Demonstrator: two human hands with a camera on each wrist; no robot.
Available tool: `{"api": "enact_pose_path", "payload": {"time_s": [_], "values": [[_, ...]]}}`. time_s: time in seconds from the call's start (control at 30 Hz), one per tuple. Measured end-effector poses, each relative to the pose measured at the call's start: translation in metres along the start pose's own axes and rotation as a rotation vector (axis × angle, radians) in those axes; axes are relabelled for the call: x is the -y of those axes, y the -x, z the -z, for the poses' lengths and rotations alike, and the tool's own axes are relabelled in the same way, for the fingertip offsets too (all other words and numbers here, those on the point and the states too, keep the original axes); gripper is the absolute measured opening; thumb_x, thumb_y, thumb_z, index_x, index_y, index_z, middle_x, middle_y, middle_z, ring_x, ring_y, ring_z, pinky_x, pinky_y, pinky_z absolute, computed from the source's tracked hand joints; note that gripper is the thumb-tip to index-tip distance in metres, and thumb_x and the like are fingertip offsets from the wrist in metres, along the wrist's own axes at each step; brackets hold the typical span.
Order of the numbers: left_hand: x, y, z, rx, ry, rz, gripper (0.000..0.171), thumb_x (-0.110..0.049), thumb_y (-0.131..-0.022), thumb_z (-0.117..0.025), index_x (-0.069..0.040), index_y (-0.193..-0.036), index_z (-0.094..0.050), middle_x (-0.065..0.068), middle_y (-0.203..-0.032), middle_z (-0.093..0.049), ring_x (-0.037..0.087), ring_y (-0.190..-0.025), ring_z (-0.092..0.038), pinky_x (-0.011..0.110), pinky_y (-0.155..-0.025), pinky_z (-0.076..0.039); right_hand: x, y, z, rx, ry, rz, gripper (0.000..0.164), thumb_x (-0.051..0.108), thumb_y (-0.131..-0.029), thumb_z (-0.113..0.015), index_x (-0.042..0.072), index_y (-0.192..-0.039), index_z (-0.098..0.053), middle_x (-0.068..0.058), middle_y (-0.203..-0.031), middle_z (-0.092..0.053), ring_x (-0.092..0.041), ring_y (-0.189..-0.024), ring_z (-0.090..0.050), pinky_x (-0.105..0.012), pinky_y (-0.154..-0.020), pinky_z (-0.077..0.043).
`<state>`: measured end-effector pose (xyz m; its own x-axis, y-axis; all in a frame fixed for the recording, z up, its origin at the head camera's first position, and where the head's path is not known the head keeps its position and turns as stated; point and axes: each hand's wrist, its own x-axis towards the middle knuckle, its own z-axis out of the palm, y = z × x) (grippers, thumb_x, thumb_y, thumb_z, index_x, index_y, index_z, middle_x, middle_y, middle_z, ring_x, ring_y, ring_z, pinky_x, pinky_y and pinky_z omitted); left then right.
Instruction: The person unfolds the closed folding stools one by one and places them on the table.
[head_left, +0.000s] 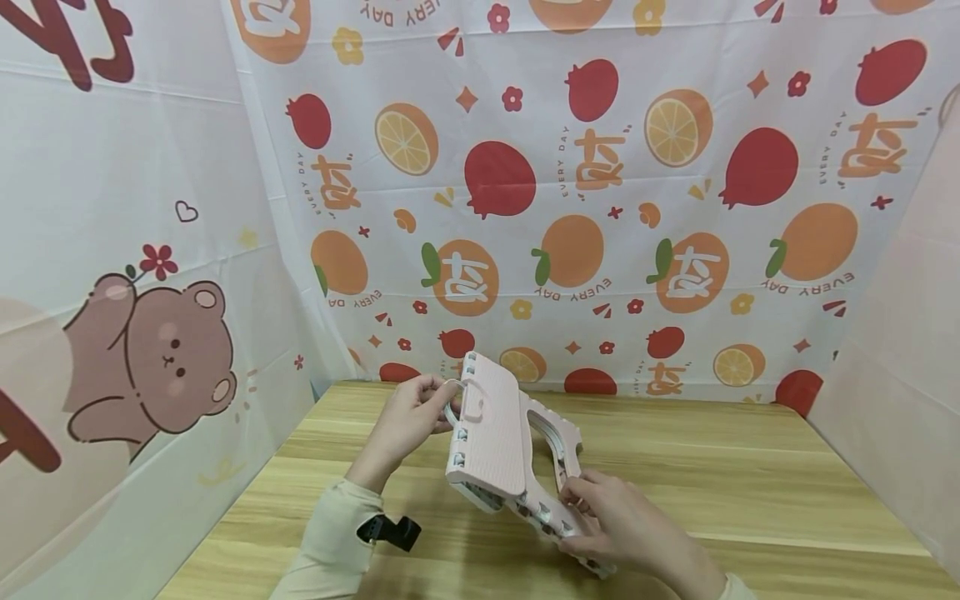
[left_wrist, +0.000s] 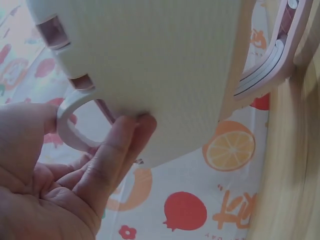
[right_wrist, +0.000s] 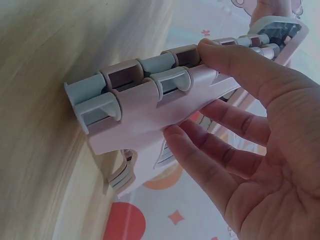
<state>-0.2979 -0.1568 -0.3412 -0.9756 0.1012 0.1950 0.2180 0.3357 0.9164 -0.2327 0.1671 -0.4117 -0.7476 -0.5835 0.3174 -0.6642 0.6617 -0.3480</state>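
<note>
A pink and white plastic folding stool (head_left: 491, 425) is held tilted and partly unfolded over the wooden table, its lower leg end close to the tabletop. At its left edge my left hand (head_left: 408, 421) holds the white loop handle (left_wrist: 70, 127), with fingertips against the pale seat panel (left_wrist: 165, 65). My right hand (head_left: 622, 521) grips the lower leg panel (right_wrist: 145, 110). In the right wrist view its thumb lies along the hinged edge and its fingers rest on the panel beside the cutout.
The wooden table (head_left: 750, 492) runs back to a fruit-print curtain (head_left: 555, 183). On the left hangs a bear-print curtain (head_left: 45, 250), and a pale one (head_left: 900, 358) closes the right side. A black strap mount (head_left: 390, 531) sits on my left sleeve.
</note>
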Motion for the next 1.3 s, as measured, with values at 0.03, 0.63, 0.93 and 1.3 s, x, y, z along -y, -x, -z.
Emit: {"api": "enact_pose_path", "payload": {"time_s": [0.03, 0.63, 0.93, 1.3], "values": [[-0.001, 0.001, 0.0, -0.007, -0.004, -0.017, 0.033, -0.035, -0.111, -0.06, -0.004, -0.11, -0.07, 0.01, -0.097, -0.077, 0.016, -0.085, -0.076, 0.031, -0.08, -0.068, 0.0, 0.0, 0.0, -0.007, -0.006, 0.008, 0.036, 0.04, -0.082, -0.094, 0.027, -0.104, -0.068, 0.014, -0.099, -0.067, -0.001, -0.087, -0.065, -0.02, -0.069, -0.051], [-0.022, 0.017, -0.02, -0.003, -0.016, -0.286, 0.036, -0.029, -0.11, -0.063, -0.003, -0.132, -0.073, 0.016, -0.124, -0.079, 0.024, -0.108, -0.08, 0.033, -0.09, -0.066, 0.005, -0.007, -0.002, 0.017, -0.232, -0.03, 0.034, 0.038, -0.089, -0.089, 0.021, -0.111, -0.07, 0.009, -0.106, -0.073, -0.005, -0.098, -0.073, -0.028, -0.082, -0.066], [-0.021, 0.019, -0.031, 0.083, -0.041, -0.413, 0.042, -0.025, -0.113, -0.057, -0.001, -0.147, -0.062, 0.019, -0.14, -0.071, 0.031, -0.121, -0.076, 0.033, -0.098, -0.063, 0.003, -0.008, -0.005, 0.026, -0.338, -0.079, 0.036, 0.038, -0.09, -0.089, 0.017, -0.113, -0.07, 0.005, -0.109, -0.075, -0.007, -0.1, -0.074, -0.031, -0.085, -0.067], [-0.019, 0.024, -0.043, 0.269, -0.089, -0.551, 0.054, -0.023, -0.117, -0.045, -0.01, -0.168, -0.035, 0.012, -0.167, -0.047, 0.027, -0.149, -0.054, 0.043, -0.116, -0.052, -0.003, -0.008, -0.011, 0.009, -0.41, -0.093, 0.039, 0.039, -0.093, -0.086, 0.016, -0.12, -0.071, 0.0, -0.114, -0.077, -0.007, -0.102, -0.074, -0.038, -0.087, -0.067]]}}
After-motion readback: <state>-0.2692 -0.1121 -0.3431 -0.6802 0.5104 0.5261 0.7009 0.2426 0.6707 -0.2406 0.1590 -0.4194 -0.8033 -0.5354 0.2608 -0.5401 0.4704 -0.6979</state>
